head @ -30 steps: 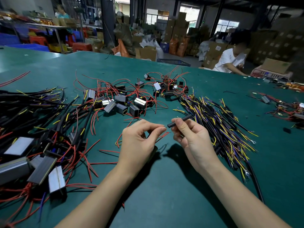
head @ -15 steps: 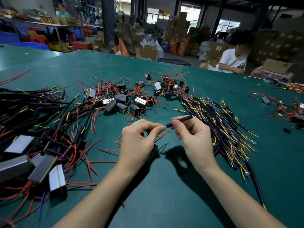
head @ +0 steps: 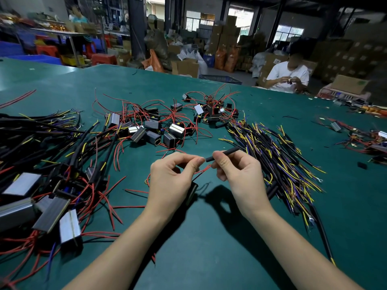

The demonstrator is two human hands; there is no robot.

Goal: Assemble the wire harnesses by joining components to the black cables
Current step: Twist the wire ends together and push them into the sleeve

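Head view looks down on a green bench (head: 209, 258) with both hands raised just above it at centre. The right hand (head: 240, 174) pinches a short black sleeve (head: 222, 153) between thumb and forefinger. Its long axis runs from lower left to upper right: the near open end points left toward the other hand, and the far end points away toward the pile of black cables (head: 278, 160) on the right. The left hand (head: 173, 181) has thumb and forefinger pressed together just beside the sleeve's near end; whatever they grip is too fine to make out. A thin red wire (head: 201, 170) runs under the gap between the two hands. A dark block-shaped component (head: 191, 192) hangs below the left palm, partly hidden, and whether the curled fingers hold it cannot be told.

The black cables lie fanned on the bench with yellow and purple leads, their long axes running roughly from upper left to lower right. Beyond the hands sits a scatter of small grey modules (head: 157, 130) with red leads. At far left lies a denser heap of cables joined to larger modules (head: 41, 185). Across the bench a seated person in a white shirt (head: 287, 76) holds something small in both hands.
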